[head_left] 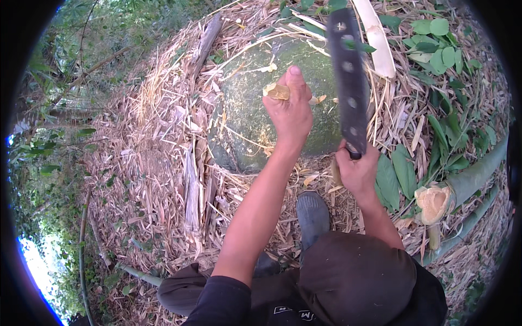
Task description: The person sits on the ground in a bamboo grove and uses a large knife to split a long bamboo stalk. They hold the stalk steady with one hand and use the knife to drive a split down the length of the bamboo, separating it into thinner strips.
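My left hand (292,111) is closed around a short piece of wood, thumb stretched along the top. A pale, cut end of the wood (276,91) sticks out on the left of the fist, and a smaller tip shows on its right. Beneath it lies a large mossy green rock (244,117) scattered with wood chips. My right hand (358,169) grips the handle of a machete (350,81), whose dark, wide blade with a row of holes points up and away, slightly blurred. The blade stands to the right of the left hand, apart from the wood.
A thick green bamboo pole (478,171) with a rough cut end lies at the right. A pale split strip (376,41) rests past the blade. Leafy green stems (446,49) lie at the far right. Dry leaf litter (147,179) covers the ground. My boot (312,214) stands before the rock.
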Tool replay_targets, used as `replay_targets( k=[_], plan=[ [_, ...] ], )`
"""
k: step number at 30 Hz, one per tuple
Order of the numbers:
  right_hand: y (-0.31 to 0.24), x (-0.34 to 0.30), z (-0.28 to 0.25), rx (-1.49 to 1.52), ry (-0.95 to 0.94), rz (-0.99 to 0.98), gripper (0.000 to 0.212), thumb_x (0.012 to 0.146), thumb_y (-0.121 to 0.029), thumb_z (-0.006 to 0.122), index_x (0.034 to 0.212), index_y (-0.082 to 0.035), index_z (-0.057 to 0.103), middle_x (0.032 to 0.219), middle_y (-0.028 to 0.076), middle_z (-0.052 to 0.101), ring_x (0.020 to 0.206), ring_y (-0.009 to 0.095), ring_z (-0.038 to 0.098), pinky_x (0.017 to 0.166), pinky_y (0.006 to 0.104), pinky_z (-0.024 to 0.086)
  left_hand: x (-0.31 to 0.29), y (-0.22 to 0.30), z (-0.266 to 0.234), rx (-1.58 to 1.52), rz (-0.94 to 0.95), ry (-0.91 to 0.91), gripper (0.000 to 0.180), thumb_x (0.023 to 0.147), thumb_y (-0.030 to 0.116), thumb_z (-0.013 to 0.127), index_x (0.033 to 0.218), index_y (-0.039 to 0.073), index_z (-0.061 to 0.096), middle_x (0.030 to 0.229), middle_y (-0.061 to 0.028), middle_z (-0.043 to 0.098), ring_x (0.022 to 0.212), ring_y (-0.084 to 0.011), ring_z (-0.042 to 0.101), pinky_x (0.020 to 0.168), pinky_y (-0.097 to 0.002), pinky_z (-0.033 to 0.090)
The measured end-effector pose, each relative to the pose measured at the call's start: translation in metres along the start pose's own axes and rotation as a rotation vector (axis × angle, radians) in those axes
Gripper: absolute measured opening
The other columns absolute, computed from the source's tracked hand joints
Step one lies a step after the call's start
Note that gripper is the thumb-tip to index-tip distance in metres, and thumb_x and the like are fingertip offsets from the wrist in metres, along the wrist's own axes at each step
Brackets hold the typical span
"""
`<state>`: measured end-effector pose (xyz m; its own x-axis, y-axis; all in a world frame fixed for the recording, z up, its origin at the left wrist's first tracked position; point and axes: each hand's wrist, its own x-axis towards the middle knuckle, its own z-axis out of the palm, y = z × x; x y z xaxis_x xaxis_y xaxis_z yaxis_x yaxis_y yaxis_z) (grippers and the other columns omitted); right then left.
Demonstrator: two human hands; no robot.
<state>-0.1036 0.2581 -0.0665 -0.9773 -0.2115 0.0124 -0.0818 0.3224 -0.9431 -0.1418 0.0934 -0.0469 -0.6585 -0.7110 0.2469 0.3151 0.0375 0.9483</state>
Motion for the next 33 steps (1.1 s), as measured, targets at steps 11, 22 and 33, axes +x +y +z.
replay_targets(
  k=[11,22,33],
  plan=[
    [0.019,0.0,0.005,-0.161,-0.145,0.206,0.017,0.081,-0.013,0.065,0.077,0.002,0.059,0.057,0.006,0.051,0.054,0.011,0.048,0.053,0.0335,0.04,-0.002,0.002,-0.001,0.005,0.038,-0.025,0.05,0.108,0.027,0.049,0.062,0.008,0.046,0.05,0.0026,0.04,0.049,-0.0073,0.037,0.077,-0.0329,0.05],
    [0.023,0.0,0.007,-0.308,-0.13,0.204,0.022,0.078,-0.016,0.069,0.084,0.005,0.063,0.062,0.015,0.06,0.053,0.024,0.06,0.058,0.0392,0.048,-0.001,-0.004,-0.002,-0.045,0.02,-0.003,0.05,0.108,0.028,0.05,0.063,0.007,0.047,0.053,0.0033,0.041,0.05,-0.0069,0.037,0.071,-0.0331,0.043],
    [0.038,-0.008,0.008,-0.398,-0.135,0.226,0.025,0.078,-0.018,0.071,0.085,0.005,0.062,0.063,0.017,0.061,0.059,0.033,0.064,0.06,0.0419,0.05,-0.002,-0.003,-0.006,-0.024,0.019,0.027,0.05,0.109,0.031,0.047,0.064,0.008,0.047,0.05,0.0019,0.04,0.049,-0.0083,0.039,0.085,-0.037,0.051]
  ],
)
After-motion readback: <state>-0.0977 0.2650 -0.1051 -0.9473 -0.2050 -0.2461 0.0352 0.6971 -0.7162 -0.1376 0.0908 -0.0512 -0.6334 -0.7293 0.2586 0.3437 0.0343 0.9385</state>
